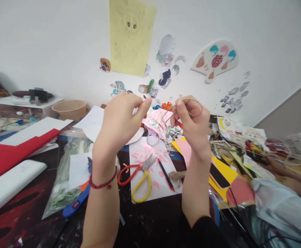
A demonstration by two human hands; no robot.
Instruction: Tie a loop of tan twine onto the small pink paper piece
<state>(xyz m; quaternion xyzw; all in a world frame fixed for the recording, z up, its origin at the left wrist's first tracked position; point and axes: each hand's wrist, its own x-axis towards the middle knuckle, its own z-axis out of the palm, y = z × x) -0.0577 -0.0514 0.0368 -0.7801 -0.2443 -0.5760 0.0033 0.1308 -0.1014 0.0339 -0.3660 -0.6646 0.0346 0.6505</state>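
Observation:
My right hand (pixel 193 122) pinches a loop of thin brown twine (pixel 191 106) between thumb and fingers, above a pink paper craft (pixel 158 120). My left hand (pixel 119 120), with a red cord bracelet (pixel 103 182) on its wrist, sits to the left with thumb and forefinger pressed together. Anything between them is too fine to make out. Below my hands, red-and-yellow-handled scissors (pixel 140 177) lie on a white sheet with pink cut-outs (pixel 140 155). Beside them are a black pen (pixel 166 175) and a small bundle of twine (pixel 177 176).
A blue utility knife (pixel 76 204) and a plastic bag of green material (pixel 62 187) lie left of the scissors. Red and white boards (pixel 13 158) fill the left side. Yellow card (pixel 224 170) and scattered craft scraps lie right. A person's arm and pale sleeve (pixel 286 189) show at lower right.

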